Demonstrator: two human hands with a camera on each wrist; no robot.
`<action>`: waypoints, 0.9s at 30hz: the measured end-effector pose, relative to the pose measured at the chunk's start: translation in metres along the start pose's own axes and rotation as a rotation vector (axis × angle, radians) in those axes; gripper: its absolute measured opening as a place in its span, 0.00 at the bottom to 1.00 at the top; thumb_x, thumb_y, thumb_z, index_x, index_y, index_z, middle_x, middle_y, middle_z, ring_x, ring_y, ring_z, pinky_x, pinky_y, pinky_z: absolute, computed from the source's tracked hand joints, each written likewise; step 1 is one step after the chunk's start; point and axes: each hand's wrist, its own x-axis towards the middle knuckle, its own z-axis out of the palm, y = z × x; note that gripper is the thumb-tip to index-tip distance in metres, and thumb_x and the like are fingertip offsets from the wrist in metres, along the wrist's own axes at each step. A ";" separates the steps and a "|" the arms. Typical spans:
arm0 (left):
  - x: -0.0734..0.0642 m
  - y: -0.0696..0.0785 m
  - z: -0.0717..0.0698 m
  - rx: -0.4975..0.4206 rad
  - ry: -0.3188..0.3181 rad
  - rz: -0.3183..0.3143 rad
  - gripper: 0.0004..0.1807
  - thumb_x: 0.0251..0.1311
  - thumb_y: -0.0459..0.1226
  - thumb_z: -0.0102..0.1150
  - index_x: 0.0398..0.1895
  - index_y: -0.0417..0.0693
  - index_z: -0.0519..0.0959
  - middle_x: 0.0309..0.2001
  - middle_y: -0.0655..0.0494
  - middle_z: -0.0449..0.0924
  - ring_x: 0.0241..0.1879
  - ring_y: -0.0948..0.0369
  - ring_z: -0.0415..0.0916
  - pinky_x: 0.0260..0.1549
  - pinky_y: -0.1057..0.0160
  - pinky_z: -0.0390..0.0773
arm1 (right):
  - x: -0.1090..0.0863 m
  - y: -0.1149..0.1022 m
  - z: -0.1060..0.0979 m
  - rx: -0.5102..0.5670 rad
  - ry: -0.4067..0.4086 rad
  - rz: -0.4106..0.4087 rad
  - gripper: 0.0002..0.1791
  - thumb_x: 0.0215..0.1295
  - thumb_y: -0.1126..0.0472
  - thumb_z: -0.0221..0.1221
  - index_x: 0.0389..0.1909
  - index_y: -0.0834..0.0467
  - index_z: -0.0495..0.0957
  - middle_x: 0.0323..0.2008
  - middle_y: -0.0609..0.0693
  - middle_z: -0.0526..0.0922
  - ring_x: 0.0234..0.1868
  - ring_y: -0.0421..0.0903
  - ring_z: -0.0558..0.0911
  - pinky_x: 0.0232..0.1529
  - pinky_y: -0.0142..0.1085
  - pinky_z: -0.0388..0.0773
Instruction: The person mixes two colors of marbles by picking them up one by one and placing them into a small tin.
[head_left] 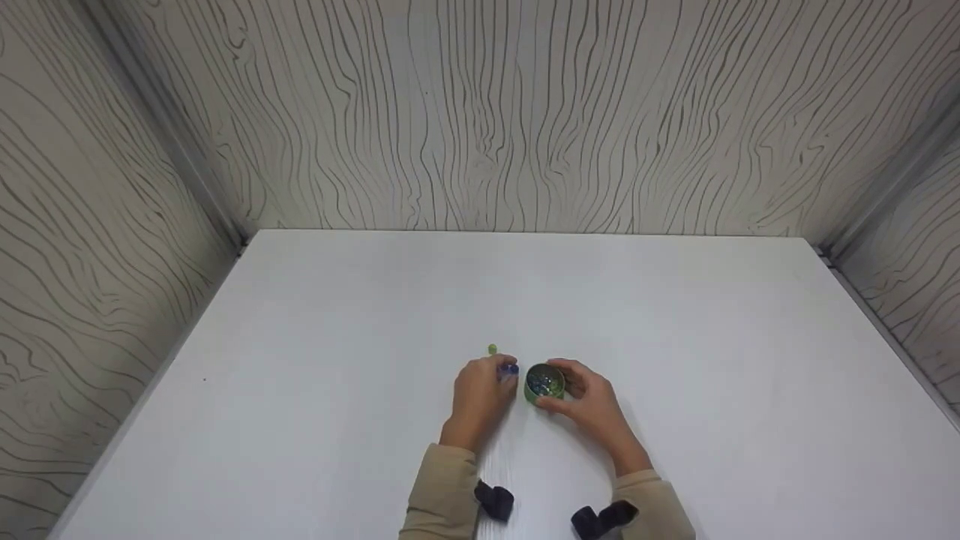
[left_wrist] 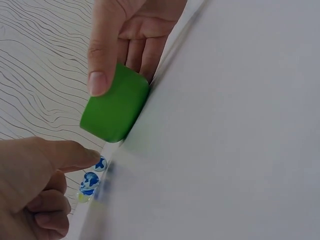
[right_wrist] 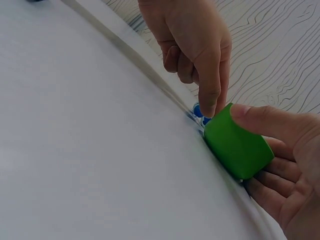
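In the head view my right hand [head_left: 589, 397] grips a small green tin [head_left: 545, 381], its open top facing up. Blue and green glass marbles show inside it. The right wrist view has the thumb on the side of the tin [right_wrist: 237, 142] and the other fingers around its far side. Just left of the tin, my left hand [head_left: 480, 390] reaches to blue marbles [head_left: 510, 369] on the table. In the left wrist view its straight finger touches a blue-and-clear marble [left_wrist: 101, 163], the other fingers folded back. More blue marbles [left_wrist: 89, 183] lie close by.
A yellow-green marble [head_left: 492, 349] sits just beyond my left hand. The white table [head_left: 337, 337] meets wood-patterned walls [head_left: 487, 112] at the back and sides. Black straps [head_left: 495, 501] hang at both wrists.
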 end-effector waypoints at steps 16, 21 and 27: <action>0.000 0.001 0.000 0.014 -0.036 -0.013 0.08 0.51 0.35 0.67 0.36 0.49 0.86 0.39 0.52 0.88 0.45 0.53 0.84 0.47 0.56 0.80 | 0.000 0.001 0.000 -0.010 0.007 -0.014 0.33 0.47 0.63 0.73 0.57 0.63 0.75 0.57 0.63 0.80 0.62 0.58 0.77 0.61 0.42 0.74; 0.000 0.001 -0.001 0.010 -0.054 -0.025 0.08 0.51 0.35 0.67 0.36 0.49 0.86 0.40 0.52 0.88 0.47 0.52 0.84 0.48 0.55 0.79 | 0.001 0.002 0.000 -0.021 0.010 -0.005 0.33 0.47 0.62 0.73 0.57 0.62 0.75 0.57 0.62 0.80 0.62 0.57 0.77 0.61 0.42 0.73; -0.001 0.001 -0.001 -0.004 -0.051 -0.018 0.06 0.52 0.35 0.66 0.35 0.48 0.86 0.40 0.51 0.88 0.46 0.52 0.84 0.46 0.56 0.80 | 0.001 0.001 0.000 -0.028 0.009 0.009 0.33 0.47 0.61 0.73 0.57 0.62 0.75 0.58 0.62 0.79 0.63 0.57 0.76 0.62 0.41 0.73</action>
